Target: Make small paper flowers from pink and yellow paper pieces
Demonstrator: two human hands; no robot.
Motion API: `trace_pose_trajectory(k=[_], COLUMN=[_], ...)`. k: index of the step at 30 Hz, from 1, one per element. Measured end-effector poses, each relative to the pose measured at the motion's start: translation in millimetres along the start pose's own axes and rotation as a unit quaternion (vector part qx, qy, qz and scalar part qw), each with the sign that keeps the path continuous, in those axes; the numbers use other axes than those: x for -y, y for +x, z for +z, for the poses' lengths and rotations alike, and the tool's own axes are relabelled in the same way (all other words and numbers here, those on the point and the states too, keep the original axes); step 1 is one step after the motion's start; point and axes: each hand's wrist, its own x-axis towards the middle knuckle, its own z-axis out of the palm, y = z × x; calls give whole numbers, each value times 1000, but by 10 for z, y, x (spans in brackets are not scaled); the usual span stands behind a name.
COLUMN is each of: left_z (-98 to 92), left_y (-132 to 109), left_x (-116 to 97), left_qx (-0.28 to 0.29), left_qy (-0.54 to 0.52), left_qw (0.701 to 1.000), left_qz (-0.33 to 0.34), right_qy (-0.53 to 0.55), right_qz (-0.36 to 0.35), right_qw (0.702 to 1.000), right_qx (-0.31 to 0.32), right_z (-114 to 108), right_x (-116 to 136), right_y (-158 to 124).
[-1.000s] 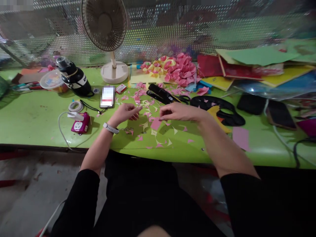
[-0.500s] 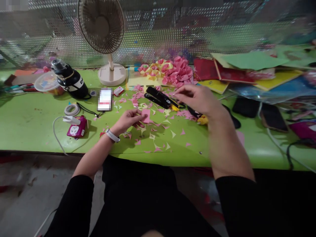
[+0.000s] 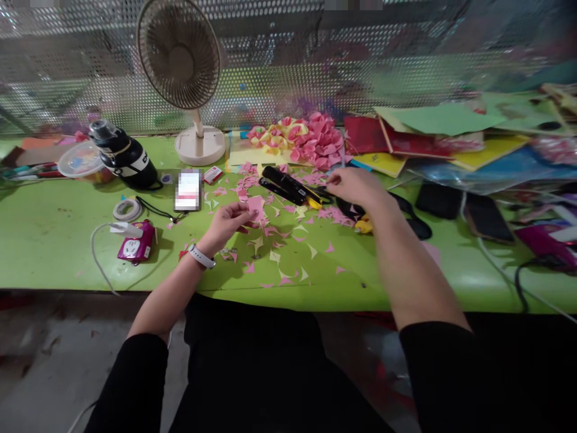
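My left hand (image 3: 229,227) is closed over the table, pinching a small pink square of paper (image 3: 256,206) between thumb and fingers. My right hand (image 3: 354,185) hovers just right of a black stapler (image 3: 285,185), its fingertips drawn together; what they hold, if anything, is too small to make out. A yellow piece (image 3: 314,204) shows at the stapler's near end. Pink and cream paper scraps (image 3: 274,255) lie scattered below and around both hands. Beyond the stapler is a heap of pink folded paper flowers (image 3: 322,139), with yellow ones (image 3: 277,139) beside it.
On the green table (image 3: 54,240), a fan (image 3: 201,144), black bottle (image 3: 128,159), phone (image 3: 187,190), tape roll (image 3: 127,209) and purple power socket (image 3: 136,245) stand to the left. Coloured paper sheets (image 3: 444,117) and a dark phone (image 3: 489,216) lie to the right.
The view has shifted slightly. My left hand still pinches the pink paper, now turned a little. My right hand has come lower, nearer the table beside the stapler.
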Motion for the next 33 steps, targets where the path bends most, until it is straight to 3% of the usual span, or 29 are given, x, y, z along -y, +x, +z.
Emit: trace_pose_trajectory(k=[2,7,19,25,29,31,33], left_z=[3,8,0,36,41,30,18], left_y=[0,-1,6,-28,-11,-1,3], left_x=[-15,-3,42,29,42,50,51], left_qx=[-15,5,29,32,15,9,4], left_qy=[3,4,-21,-43,-74,-96,-114], left_qw=[1000,1000,999,998,997,995,993], left_qz=[6,10,-4,-26,-27,-21,-20], right_qy=[-25,-73,-123,-182,-195,-150,-44], right_qz=[14,-12,-14,28,70,84,68], right_qw=[1000,991,978,974,972,981,997], right_qx=[8,109,167,133,114,87,-15], right_z=[-11,26,-81,-375,-563,-588,-548], right_x=[-15,75,220,267,-37,-244,-372], right_y=[51,184,326,148,-19,-139,-294])
